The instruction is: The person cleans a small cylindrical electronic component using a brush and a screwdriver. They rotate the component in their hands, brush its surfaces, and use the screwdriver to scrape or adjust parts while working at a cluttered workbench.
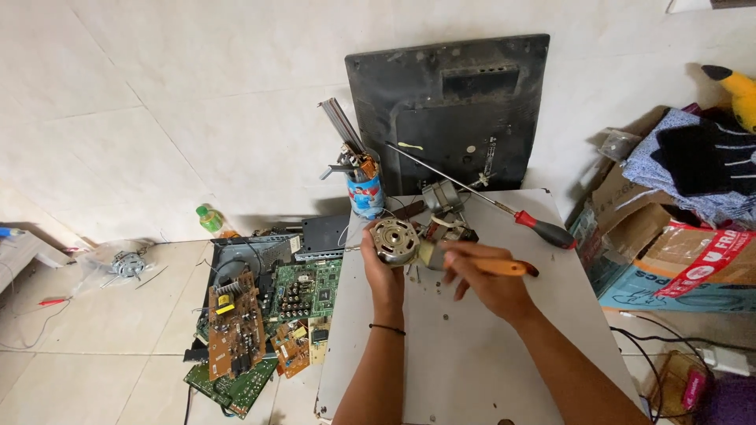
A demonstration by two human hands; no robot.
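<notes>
Near the table's (472, 354) far edge, the left hand (383, 271) should grip the motor (395, 240) firmly while the right hand (484, 279) holds the screwdriver (504, 267) steady.

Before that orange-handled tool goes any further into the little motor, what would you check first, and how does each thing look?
1. Motor gripped firmly by left hand: ok.
2. Orange-handled tool held in right hand: ok.
3. Tool tip seated on the motor: cannot tell, hidden by the fingers.
4. Loose screws lying on the white board near the hands: not ok.
5. Long red-handled screwdriver lying apart from the hands: ok.
</notes>
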